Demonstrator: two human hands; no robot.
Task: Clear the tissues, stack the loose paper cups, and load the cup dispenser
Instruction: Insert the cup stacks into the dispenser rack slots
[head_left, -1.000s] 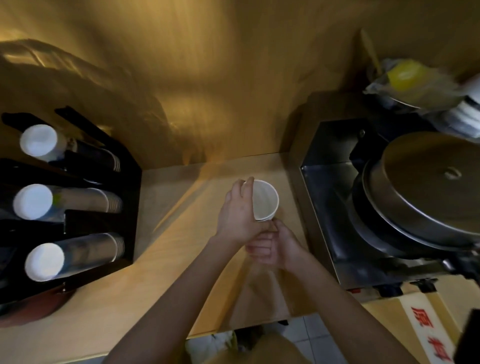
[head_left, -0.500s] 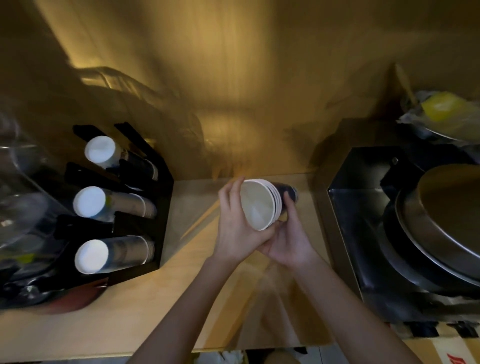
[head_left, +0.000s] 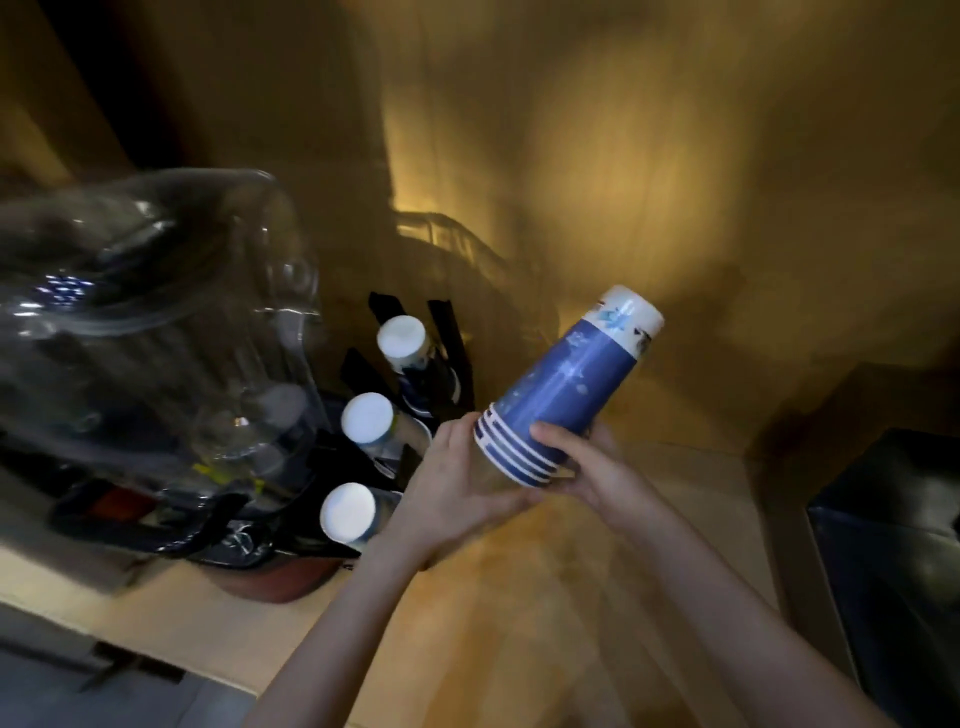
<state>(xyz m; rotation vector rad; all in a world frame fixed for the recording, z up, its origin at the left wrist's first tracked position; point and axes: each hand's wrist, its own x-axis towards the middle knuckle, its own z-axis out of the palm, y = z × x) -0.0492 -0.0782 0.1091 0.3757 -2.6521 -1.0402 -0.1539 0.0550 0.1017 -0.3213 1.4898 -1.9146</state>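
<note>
A nested stack of blue and white paper cups (head_left: 563, 387) tilts up to the right, its white base pointing away and its rims toward me. My left hand (head_left: 457, 483) cups the rim end from the left and below. My right hand (head_left: 592, 467) grips the rims from the right, thumb across the blue bands. The black cup dispenser (head_left: 410, 395) stands just left of my hands, with three rows of cups whose white bases (head_left: 366, 418) face me. No tissues are in view.
A large clear plastic container (head_left: 156, 332) sits left of the dispenser on the wooden counter (head_left: 519, 597). A dark metal appliance (head_left: 893, 561) fills the right edge. A wooden wall rises behind. A dark reddish object (head_left: 280, 579) lies under the dispenser's front.
The cup stack has turned from open mouth facing me to base pointing up and away. The view has swung left, so the dispenser and clear container are nearer the centre.
</note>
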